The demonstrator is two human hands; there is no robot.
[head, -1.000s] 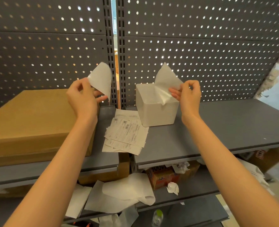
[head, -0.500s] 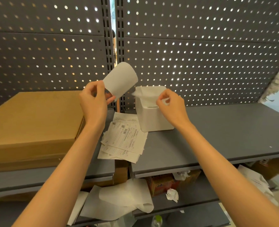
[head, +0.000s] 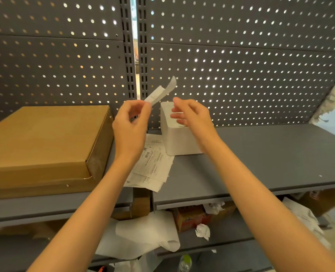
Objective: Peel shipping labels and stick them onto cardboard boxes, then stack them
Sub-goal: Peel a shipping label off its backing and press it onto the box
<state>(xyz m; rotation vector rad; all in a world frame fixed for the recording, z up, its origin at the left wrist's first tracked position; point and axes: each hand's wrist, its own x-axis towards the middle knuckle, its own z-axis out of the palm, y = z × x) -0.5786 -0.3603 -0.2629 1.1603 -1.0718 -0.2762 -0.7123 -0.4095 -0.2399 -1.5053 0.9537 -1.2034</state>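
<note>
My left hand [head: 132,122] pinches the peeled label [head: 160,91], its length slanting up-right, with the cardboard box [head: 45,142] just left of it, nearer than my empty, loose-fingered right hand [head: 192,114].

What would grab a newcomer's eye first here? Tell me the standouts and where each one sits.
First, the two raised hands at centre: the left hand pinches a curling white label strip, while the right hand hovers, its fingers loose, in front of the white box on the grey shelf. To the left sits a big flat cardboard box, with printed labels scattered between the two boxes.
</note>
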